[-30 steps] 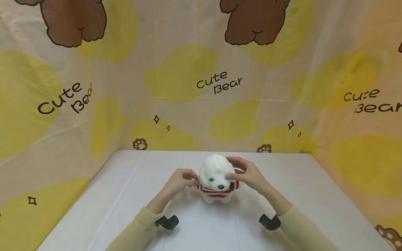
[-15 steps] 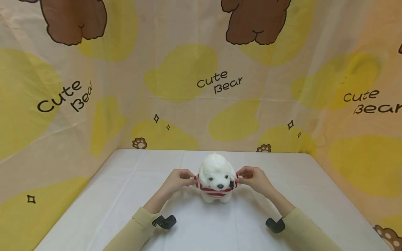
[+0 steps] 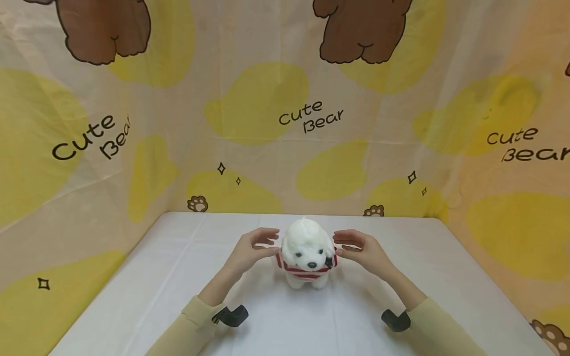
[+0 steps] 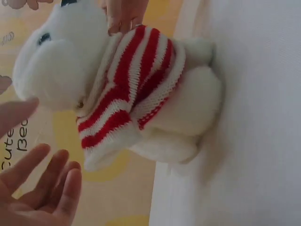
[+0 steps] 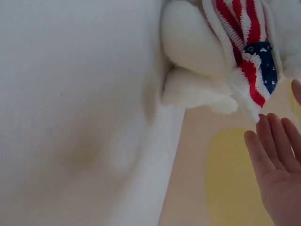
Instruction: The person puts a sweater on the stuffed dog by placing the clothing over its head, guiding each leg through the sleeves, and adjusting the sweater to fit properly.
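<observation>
A white plush dog (image 3: 306, 237) stands upright on the white table, facing me, in a red-and-white striped knit sweater (image 4: 141, 66). Beside its sleeve on the left, my left hand (image 3: 250, 251) is spread, thumb apart from the fingers. In the left wrist view that thumb (image 4: 19, 115) overlaps the edge of the dog's head, with the other fingers below the sleeve. My right hand (image 3: 364, 248) is likewise spread at the opposite sleeve. The right wrist view shows its fingers extended close by the cuff, and a navy patch (image 5: 264, 66) on the sweater. Neither hand holds anything.
The white table (image 3: 285, 321) reaches back to a cloth backdrop (image 3: 258, 109) printed with bears and lettering, which also hangs along both sides. A black wrist mount (image 3: 233, 315) sits at the left cuff and another black mount (image 3: 396, 320) at the right.
My right hand moved from the dog's head down to its sleeve and pinched it; my left hand pinched the other. Both hands have now let go, spreading their fingers. The dog stays in place.
</observation>
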A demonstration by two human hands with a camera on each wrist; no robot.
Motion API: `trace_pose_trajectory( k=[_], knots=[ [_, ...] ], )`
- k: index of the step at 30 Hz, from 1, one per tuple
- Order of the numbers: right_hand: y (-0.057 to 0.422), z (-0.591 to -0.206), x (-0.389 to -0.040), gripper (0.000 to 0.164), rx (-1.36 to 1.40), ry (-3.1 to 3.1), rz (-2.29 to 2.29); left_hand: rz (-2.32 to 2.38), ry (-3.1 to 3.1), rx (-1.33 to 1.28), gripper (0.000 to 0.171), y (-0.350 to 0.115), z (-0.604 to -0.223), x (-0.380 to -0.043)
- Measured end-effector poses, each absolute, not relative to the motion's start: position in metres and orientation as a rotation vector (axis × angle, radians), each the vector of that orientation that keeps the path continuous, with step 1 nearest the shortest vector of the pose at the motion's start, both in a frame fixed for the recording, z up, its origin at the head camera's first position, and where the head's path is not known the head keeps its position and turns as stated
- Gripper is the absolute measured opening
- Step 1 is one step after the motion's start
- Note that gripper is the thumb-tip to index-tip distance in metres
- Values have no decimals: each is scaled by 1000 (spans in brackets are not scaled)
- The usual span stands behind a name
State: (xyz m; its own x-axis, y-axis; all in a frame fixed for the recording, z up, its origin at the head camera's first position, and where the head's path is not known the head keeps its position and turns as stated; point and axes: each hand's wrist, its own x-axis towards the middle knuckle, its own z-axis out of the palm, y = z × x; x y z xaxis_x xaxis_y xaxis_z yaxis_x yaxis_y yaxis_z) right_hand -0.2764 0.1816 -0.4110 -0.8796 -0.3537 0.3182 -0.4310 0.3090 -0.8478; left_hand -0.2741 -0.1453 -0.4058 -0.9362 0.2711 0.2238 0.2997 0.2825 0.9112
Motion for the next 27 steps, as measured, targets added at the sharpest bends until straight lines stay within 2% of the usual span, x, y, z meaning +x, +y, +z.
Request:
trace_pose_trajectory(
  k=[5, 12, 18, 27],
  knots=[
    [177, -406, -271, 58, 932, -2393, 1706, -1830, -2355, -836, 68, -136, -395, -265],
    [162, -417, -271, 59, 968, -2358, 1681, -1809, -2371, -853, 78, -116, -394, -253],
    [157, -426, -273, 55, 951, -2286, 1694, -1836, -2358, -798, 80, -106, -401, -256],
    [158, -424, -268, 53, 849, -2245, 1796, -1868, -2340, -753, 73, -98, -400, -263]
  ],
)
